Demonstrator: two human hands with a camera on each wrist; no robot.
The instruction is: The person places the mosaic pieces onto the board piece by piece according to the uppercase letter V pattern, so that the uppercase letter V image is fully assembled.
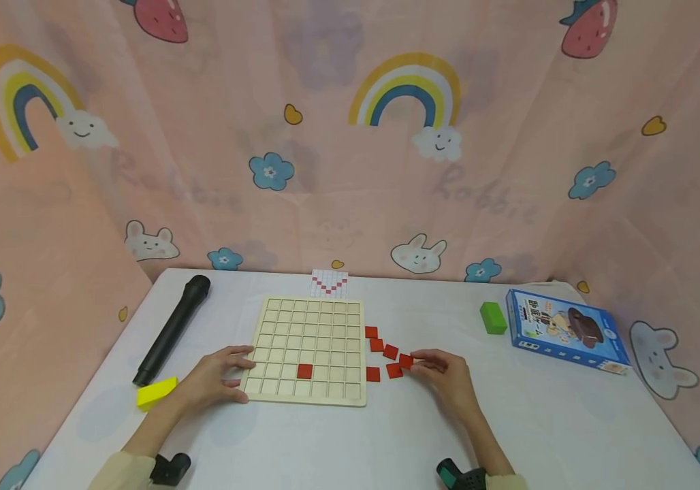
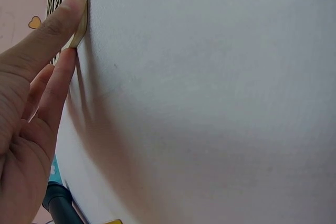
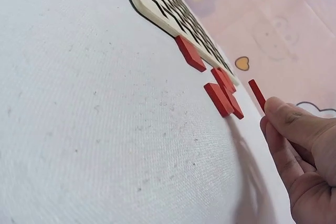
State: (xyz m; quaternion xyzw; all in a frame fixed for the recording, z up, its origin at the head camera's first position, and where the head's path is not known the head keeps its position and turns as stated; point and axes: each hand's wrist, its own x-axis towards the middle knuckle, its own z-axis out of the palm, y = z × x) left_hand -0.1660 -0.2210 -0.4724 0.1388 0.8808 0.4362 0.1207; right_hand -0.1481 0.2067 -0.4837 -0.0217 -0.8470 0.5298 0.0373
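In the head view my right hand (image 1: pixel 448 381) pinches a small red square tile (image 1: pixel 406 361) between thumb and fingertips. The right wrist view shows that tile (image 3: pixel 256 94) raised above the white table, its thin edge facing the camera. Several loose red tiles (image 1: pixel 373 374) lie just right of a pale wooden grid board (image 1: pixel 307 400). One red tile (image 1: pixel 304 371) sits in a cell of the board's second row from the front. My left hand (image 1: pixel 212 376) touches the board's left edge near the front corner, its thumb and fingers spread and fairly straight in the left wrist view.
A card with a red V-shaped pattern (image 1: pixel 329 284) lies behind the board. Far left are a black tube-like object (image 1: pixel 172 330) and a yellow block (image 1: pixel 156 393). To the right are a green block (image 1: pixel 494 318) and a blue box (image 1: pixel 564 330). A patterned pink curtain (image 1: pixel 338 204) hangs behind.
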